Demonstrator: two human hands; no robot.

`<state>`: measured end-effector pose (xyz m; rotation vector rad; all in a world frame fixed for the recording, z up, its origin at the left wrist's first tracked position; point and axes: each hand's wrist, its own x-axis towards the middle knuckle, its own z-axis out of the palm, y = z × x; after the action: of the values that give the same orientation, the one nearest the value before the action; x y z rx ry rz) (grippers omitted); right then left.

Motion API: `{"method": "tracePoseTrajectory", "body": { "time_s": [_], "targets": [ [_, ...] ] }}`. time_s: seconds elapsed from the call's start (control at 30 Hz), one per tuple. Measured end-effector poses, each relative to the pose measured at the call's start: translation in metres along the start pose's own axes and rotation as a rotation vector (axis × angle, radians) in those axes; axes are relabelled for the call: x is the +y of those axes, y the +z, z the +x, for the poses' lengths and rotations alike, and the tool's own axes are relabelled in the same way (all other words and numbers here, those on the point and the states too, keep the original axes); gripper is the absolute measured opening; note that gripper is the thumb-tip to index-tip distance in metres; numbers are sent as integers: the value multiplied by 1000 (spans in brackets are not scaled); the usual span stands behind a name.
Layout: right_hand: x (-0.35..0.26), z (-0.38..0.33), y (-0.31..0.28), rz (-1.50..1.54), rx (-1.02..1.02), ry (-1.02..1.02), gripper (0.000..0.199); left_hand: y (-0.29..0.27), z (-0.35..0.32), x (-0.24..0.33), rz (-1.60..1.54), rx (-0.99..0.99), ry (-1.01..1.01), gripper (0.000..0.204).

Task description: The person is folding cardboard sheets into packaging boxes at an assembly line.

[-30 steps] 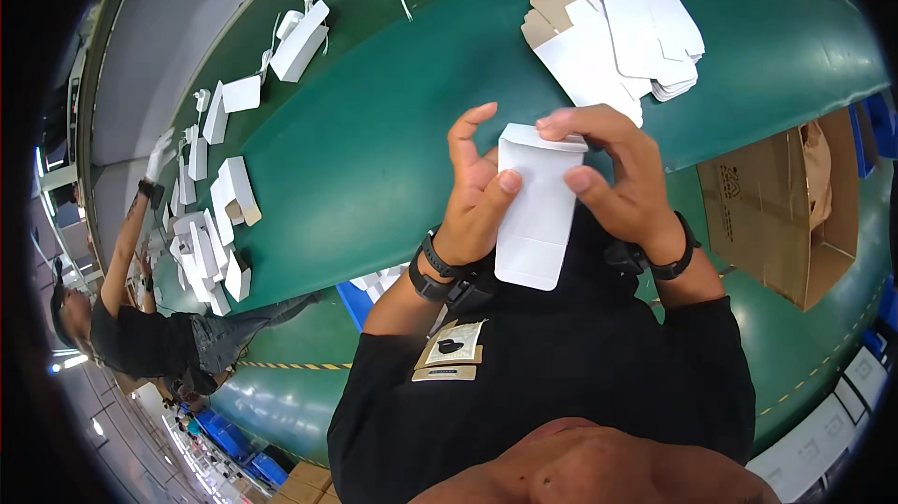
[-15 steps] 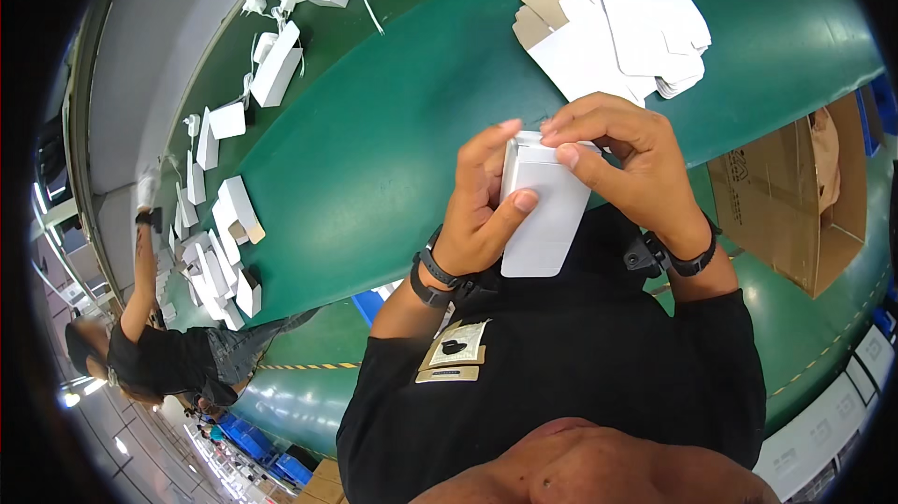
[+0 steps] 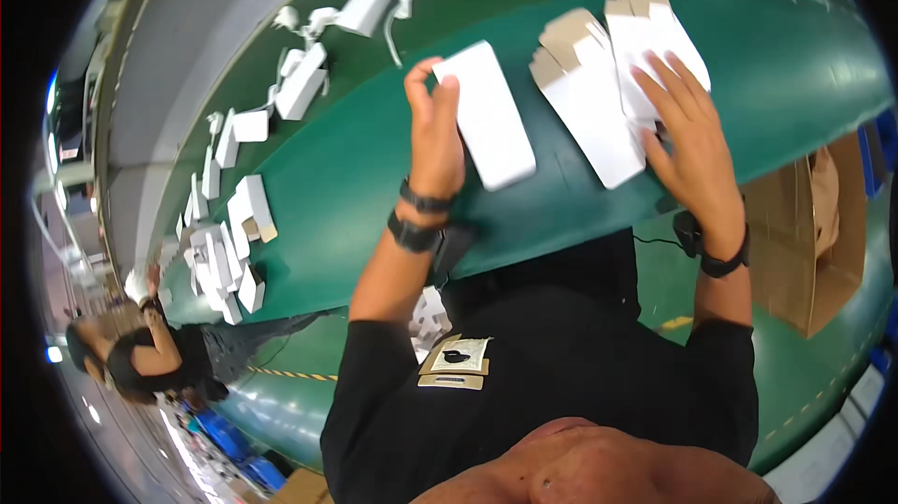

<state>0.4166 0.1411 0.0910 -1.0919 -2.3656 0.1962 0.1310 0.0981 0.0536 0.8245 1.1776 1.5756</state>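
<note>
A white box [image 3: 488, 120] is over the green worktable [image 3: 374, 148], its broad plain face turned up. My left hand [image 3: 435, 134] grips its left edge near the far end, the thumb beside the top face and the fingers bent around the far left corner. On the right, my right hand [image 3: 690, 134] lies with its fingers outstretched on a stack of flat, unfolded white cartons [image 3: 655, 45] with brown flaps. Another flat white carton [image 3: 585, 102] rests left of that stack, nearest the box. The right fingertips touch the stack; whether they pinch a sheet does not show.
White boxes and white plug adapters with cables [image 3: 323, 22] line the far left belt. A cluster of small white boxes [image 3: 220, 261] sits at the table's left end. A co-worker [image 3: 154, 350] stands beyond it. A large brown carton [image 3: 795, 233] is at right, below the table edge.
My hands have parted. The left carried the white box up and left, away from my body; the right let go of it and moved onto the flat cartons. The co-worker's arm has lowered.
</note>
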Motion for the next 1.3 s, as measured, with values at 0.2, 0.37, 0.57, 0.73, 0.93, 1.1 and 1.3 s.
{"method": "tracePoseTrajectory", "body": {
  "time_s": [0.2, 0.37, 0.57, 0.73, 0.93, 1.1, 1.3],
  "targets": [
    [-2, -13, 1, -105, -264, -54, 52, -88, 97, -6, -227, 258, -57, 28],
    [5, -31, 10, 40, -202, -128, 29, -116, 56, -31, 166, 285, 110, 24],
    [-11, -65, -11, -17, -175, 20, 19, -15, -98, 7, -207, -307, 9, 30],
    [-72, -98, -11, -53, 387, -132, 19, 16, -167, 4, -499, -330, -351, 54],
    [-155, -92, 19, 427, 229, -474, 12, 10, -136, 15, -657, -570, -206, 93],
    [-116, -63, -1, 798, 152, -147, 23, -10, -116, 10, -194, -668, -62, 104],
    [-59, 0, -16, 798, -392, 101, 29, 17, -93, 9, -82, -685, -94, 96]
  ]
}}
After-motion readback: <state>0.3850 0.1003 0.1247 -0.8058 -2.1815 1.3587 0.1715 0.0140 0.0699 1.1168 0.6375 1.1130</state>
